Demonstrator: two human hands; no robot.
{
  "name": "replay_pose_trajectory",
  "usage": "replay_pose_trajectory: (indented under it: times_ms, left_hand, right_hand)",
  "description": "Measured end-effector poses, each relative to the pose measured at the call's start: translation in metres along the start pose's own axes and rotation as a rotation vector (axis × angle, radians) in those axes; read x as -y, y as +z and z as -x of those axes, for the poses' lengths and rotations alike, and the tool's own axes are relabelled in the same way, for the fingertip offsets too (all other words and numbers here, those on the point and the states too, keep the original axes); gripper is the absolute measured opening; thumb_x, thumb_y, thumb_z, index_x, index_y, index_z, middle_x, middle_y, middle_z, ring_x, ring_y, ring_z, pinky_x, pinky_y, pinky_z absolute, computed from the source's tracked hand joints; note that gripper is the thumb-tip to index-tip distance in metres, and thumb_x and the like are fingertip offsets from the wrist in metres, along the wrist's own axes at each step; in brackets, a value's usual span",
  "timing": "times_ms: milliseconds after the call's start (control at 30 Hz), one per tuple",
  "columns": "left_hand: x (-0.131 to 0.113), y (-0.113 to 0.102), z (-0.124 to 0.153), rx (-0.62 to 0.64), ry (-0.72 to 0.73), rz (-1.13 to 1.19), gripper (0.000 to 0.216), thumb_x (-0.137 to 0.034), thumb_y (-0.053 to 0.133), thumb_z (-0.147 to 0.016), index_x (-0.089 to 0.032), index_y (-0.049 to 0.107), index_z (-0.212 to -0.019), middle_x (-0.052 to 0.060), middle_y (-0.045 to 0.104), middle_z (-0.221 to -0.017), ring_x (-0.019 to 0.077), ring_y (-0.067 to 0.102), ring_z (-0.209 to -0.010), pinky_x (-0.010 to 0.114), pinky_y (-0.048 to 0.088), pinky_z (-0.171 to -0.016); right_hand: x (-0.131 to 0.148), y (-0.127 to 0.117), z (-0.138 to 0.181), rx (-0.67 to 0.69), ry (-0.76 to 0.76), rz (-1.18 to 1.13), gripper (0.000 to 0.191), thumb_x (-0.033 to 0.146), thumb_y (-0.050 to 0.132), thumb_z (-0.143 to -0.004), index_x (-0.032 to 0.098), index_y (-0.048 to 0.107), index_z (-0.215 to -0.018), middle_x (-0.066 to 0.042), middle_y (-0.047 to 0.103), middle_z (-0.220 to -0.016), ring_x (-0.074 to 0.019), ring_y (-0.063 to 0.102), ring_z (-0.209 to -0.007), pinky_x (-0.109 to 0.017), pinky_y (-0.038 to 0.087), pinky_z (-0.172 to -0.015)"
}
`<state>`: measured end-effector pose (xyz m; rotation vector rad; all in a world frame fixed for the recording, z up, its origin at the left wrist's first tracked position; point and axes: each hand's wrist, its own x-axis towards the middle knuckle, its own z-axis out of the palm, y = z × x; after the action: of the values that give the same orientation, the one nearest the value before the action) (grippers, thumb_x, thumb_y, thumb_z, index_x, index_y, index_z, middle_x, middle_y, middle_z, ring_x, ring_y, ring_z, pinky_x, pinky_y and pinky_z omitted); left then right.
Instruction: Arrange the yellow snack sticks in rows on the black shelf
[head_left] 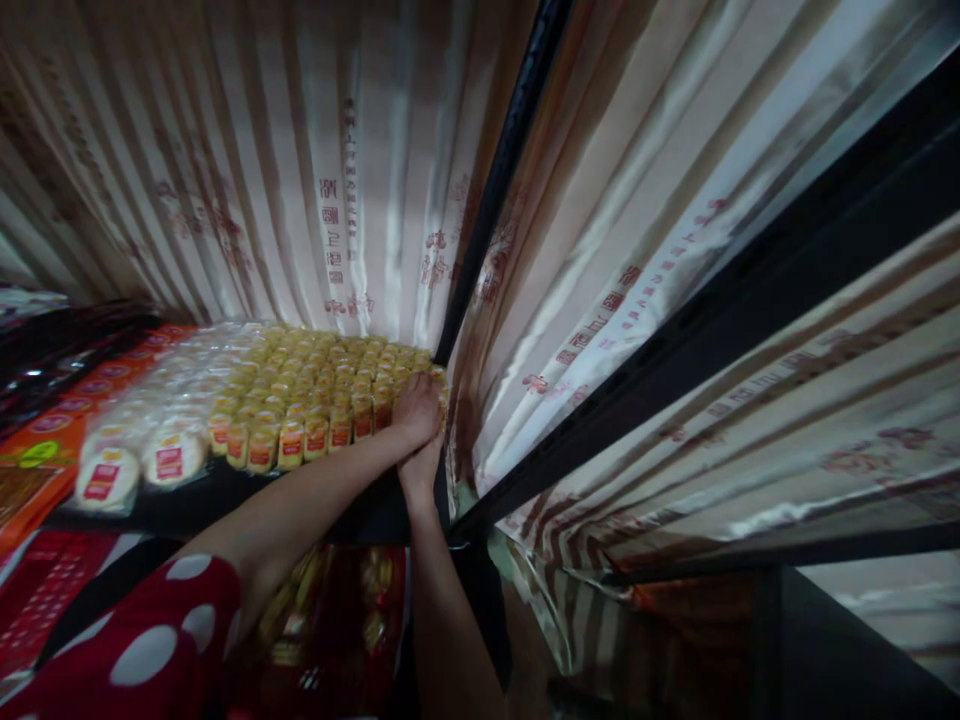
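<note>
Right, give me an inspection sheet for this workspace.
Surface: black shelf, loaded with rows of packs.
Things at the hands: small yellow packs with orange-red labels, in close rows.
Clutter: clear-wrapped round white packs beside them; orange packaging farther left.
Hands: left hand at the rows' right end; right hand close against it; fingers too unclear to judge grip.
Cables: nothing seen.
Surroundings: pleated cream curtains with printed characters; black post.

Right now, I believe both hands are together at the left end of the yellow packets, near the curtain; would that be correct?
Not the left end: the head view shows the left hand and right hand together at the right end of the yellow packets, near the curtain.
</note>
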<state>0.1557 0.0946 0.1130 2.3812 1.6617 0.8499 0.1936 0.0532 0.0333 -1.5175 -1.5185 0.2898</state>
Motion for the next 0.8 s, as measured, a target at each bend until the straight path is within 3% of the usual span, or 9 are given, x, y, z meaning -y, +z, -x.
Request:
replay_pose_trajectory:
  times_ms: [167,267,400,500,633,733,800]
  left_hand:
    - [0.005,-0.033,0.056,-0.131,0.078,0.188,0.03,-0.013,0.04,-0.083,-0.014,0.057,-0.108,0.011,0.054,-0.118,0.0215,0.043,-0.118,0.041,0.036,-0.103]
    - [0.015,-0.049,0.116,-0.103,0.148,0.309,0.032,-0.01,0.037,-0.083,-0.018,0.059,-0.105,0.009,0.058,-0.115,0.0193,0.047,-0.116,0.041,0.038,-0.101]
    - [0.034,-0.057,0.205,-0.063,0.092,0.4,0.034,-0.007,0.036,-0.081,-0.019,0.06,-0.103,0.008,0.062,-0.108,0.0178,0.052,-0.109,0.038,0.044,-0.095]
    - [0.052,-0.051,0.256,0.032,-0.054,0.418,0.033,-0.008,0.036,-0.08,-0.02,0.061,-0.099,0.008,0.063,-0.105,0.0176,0.054,-0.105,0.037,0.044,-0.094]
    - [0.079,-0.029,0.293,0.235,-0.479,0.376,0.029,-0.009,0.039,-0.076,-0.02,0.064,-0.085,0.007,0.066,-0.094,0.018,0.06,-0.092,0.032,0.046,-0.086]
    - [0.097,-0.005,0.304,0.436,-0.684,0.343,0.017,-0.014,0.049,-0.072,-0.02,0.064,-0.073,0.008,0.068,-0.083,0.0204,0.063,-0.084,0.029,0.047,-0.077]
    - [0.102,0.011,0.308,0.469,-0.686,0.365,0.009,-0.021,0.055,-0.07,-0.02,0.063,-0.066,0.008,0.068,-0.072,0.0219,0.065,-0.078,0.027,0.047,-0.07]
  right_hand:
    - [-0.005,-0.003,-0.002,0.004,0.092,-0.051,0.033,0.02,0.039,-0.081,0.011,0.052,-0.111,-0.017,0.055,-0.114,-0.0237,0.047,-0.111,-0.043,0.036,-0.097]
    - [-0.004,-0.002,0.0,-0.031,0.129,-0.128,0.035,0.02,0.044,-0.077,0.01,0.051,-0.109,-0.015,0.054,-0.112,-0.0211,0.049,-0.107,-0.037,0.04,-0.095]
    - [-0.003,-0.002,0.001,-0.048,0.128,-0.141,0.036,0.022,0.044,-0.075,0.012,0.052,-0.109,-0.014,0.049,-0.119,-0.0205,0.046,-0.112,-0.037,0.041,-0.092]
    - [-0.001,-0.005,0.005,-0.085,0.094,-0.159,0.037,0.022,0.043,-0.075,0.011,0.052,-0.109,-0.015,0.048,-0.121,-0.0205,0.045,-0.114,-0.035,0.045,-0.087]
    - [0.024,-0.02,0.027,-0.134,0.025,-0.155,0.036,0.025,0.045,-0.077,0.014,0.052,-0.111,-0.013,0.053,-0.114,-0.0182,0.052,-0.103,-0.028,0.049,-0.073]
    - [0.053,-0.033,0.062,0.043,-0.023,-0.242,0.032,0.027,0.042,-0.084,0.015,0.051,-0.111,-0.008,0.062,-0.096,-0.0134,0.059,-0.082,-0.024,0.048,-0.067]
    - [0.065,-0.036,0.09,0.349,-0.06,-0.261,0.027,0.029,0.04,-0.086,0.016,0.057,-0.103,-0.004,0.065,-0.081,-0.0117,0.06,-0.07,-0.024,0.048,-0.066]
